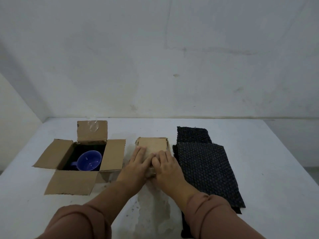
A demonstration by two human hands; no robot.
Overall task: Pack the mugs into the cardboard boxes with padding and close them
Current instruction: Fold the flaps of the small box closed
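A closed cardboard box (153, 144) stands in the middle of the white table (259, 152). My left hand (138, 160) lies flat on its top flaps with fingers straight. Beside it, my right hand (165, 167) presses on the same top, its fingers slightly bent. At the left an open cardboard box (69, 181) has all its flaps spread out. Inside it sits a blue mug (88, 160) on black padding, its handle to the left. Black bubble-wrap sheets (205, 168) lie to the right of the closed box.
A grey wall runs along the table's far edge. The table's left edge slants away beside the open box. Bare table top lies to the right of the padding sheets and in front of the open box.
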